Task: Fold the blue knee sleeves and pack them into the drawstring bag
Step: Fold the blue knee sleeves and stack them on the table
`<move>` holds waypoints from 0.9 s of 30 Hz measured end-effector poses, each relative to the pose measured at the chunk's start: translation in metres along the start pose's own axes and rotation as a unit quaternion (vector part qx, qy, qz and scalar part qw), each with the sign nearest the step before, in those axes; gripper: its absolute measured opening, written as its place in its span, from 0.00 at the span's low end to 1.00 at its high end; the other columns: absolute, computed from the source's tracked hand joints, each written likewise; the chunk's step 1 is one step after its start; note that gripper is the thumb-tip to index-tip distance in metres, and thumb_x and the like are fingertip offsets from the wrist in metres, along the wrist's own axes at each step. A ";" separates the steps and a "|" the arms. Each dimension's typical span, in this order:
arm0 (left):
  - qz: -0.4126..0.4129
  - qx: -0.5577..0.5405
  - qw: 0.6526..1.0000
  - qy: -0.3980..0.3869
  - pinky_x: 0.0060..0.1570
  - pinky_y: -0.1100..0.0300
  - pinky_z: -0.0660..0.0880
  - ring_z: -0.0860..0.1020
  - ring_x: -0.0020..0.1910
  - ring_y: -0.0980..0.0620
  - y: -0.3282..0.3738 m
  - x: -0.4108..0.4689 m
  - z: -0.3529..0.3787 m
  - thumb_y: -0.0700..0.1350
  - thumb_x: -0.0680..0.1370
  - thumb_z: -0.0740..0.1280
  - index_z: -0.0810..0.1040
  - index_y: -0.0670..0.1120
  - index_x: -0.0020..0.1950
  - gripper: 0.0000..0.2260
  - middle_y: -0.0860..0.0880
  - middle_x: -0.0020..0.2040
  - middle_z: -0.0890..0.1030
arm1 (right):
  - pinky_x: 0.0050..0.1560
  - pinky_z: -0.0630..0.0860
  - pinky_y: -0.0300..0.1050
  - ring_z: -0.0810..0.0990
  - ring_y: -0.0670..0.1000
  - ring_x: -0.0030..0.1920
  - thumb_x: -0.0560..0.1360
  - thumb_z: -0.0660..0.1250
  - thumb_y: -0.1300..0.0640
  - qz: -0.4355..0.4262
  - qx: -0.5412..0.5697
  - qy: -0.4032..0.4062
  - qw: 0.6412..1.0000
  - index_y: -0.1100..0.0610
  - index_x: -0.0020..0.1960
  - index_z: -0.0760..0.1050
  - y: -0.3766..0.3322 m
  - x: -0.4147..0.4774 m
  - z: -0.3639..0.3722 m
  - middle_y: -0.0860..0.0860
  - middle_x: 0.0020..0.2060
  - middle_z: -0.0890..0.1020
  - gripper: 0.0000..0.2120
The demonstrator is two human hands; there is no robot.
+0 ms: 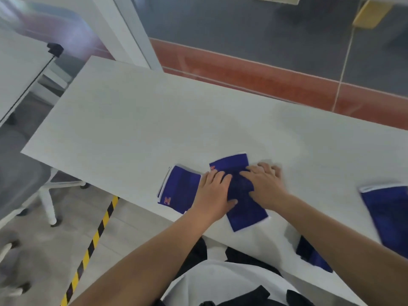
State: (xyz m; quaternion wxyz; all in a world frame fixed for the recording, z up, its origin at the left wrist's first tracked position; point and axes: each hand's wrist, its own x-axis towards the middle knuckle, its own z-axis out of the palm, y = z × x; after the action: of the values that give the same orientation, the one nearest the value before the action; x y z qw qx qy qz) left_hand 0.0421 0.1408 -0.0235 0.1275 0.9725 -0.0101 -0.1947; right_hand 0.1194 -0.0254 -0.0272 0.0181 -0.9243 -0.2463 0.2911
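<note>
A blue knee sleeve (239,191) with white edges lies flat on the white table (154,120) near its front edge. My left hand (213,191) presses flat on the sleeve's left side and my right hand (265,184) presses flat on its right side, fingers spread. A folded blue sleeve (178,187) with an orange logo lies just left of my left hand. Another blue sleeve (388,215) lies at the right edge of the view, and more blue cloth (311,255) shows under my right forearm. No drawstring bag is in view.
An office chair base (48,195) stands left of the table on the grey floor. Yellow-black tape (92,244) runs along the floor beside me. A second white table (19,69) stands at far left. A red and grey floor lies beyond the table.
</note>
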 end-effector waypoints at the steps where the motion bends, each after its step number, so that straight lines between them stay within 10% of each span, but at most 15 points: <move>1: 0.002 0.011 1.000 0.011 0.76 0.48 0.53 0.60 0.76 0.44 0.003 0.003 0.003 0.58 0.77 0.67 0.63 0.47 0.76 0.32 0.46 0.76 0.66 | 0.75 0.49 0.61 0.53 0.56 0.78 0.76 0.66 0.54 -0.001 -0.003 0.002 1.000 0.44 0.77 0.62 0.005 -0.003 0.002 0.47 0.78 0.61 0.31; 9: 0.056 -0.037 0.994 0.089 0.67 0.53 0.68 0.79 0.56 0.47 0.006 0.002 0.020 0.44 0.77 0.70 0.82 0.46 0.59 0.12 0.48 0.55 0.84 | 0.64 0.57 0.57 0.80 0.60 0.59 0.63 0.77 0.63 -0.061 0.006 0.154 0.986 0.51 0.41 0.85 0.027 -0.024 0.042 0.48 0.48 0.85 0.10; 14: 0.006 -0.213 0.976 0.045 0.48 0.56 0.77 0.81 0.44 0.52 0.011 -0.008 -0.016 0.44 0.79 0.67 0.84 0.50 0.55 0.08 0.53 0.46 0.86 | 0.62 0.66 0.47 0.81 0.54 0.56 0.75 0.69 0.61 -0.069 0.195 0.148 0.967 0.54 0.51 0.84 0.031 -0.036 0.003 0.50 0.47 0.86 0.08; 21: -0.094 -0.571 0.811 -0.089 0.50 0.55 0.82 0.86 0.48 0.50 0.013 -0.027 -0.065 0.41 0.79 0.70 0.82 0.46 0.59 0.10 0.48 0.49 0.87 | 0.48 0.80 0.44 0.85 0.50 0.43 0.77 0.70 0.59 -0.056 0.435 0.039 0.898 0.51 0.52 0.84 0.036 -0.058 -0.067 0.49 0.44 0.86 0.07; 27: -0.121 -0.258 0.958 0.021 0.63 0.55 0.72 0.76 0.63 0.48 0.021 -0.024 0.008 0.46 0.80 0.66 0.74 0.47 0.69 0.18 0.48 0.67 0.78 | 0.64 0.73 0.50 0.78 0.55 0.61 0.79 0.65 0.55 0.046 0.309 0.046 0.949 0.53 0.71 0.72 0.029 -0.038 -0.010 0.53 0.66 0.77 0.20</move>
State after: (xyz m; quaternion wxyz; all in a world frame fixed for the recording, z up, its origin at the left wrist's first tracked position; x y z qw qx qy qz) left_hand 0.0173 0.1199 -0.0166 0.3498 0.9043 0.1613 -0.1842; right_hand 0.1110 -0.0670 -0.0036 0.3004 -0.8963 -0.1006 0.3104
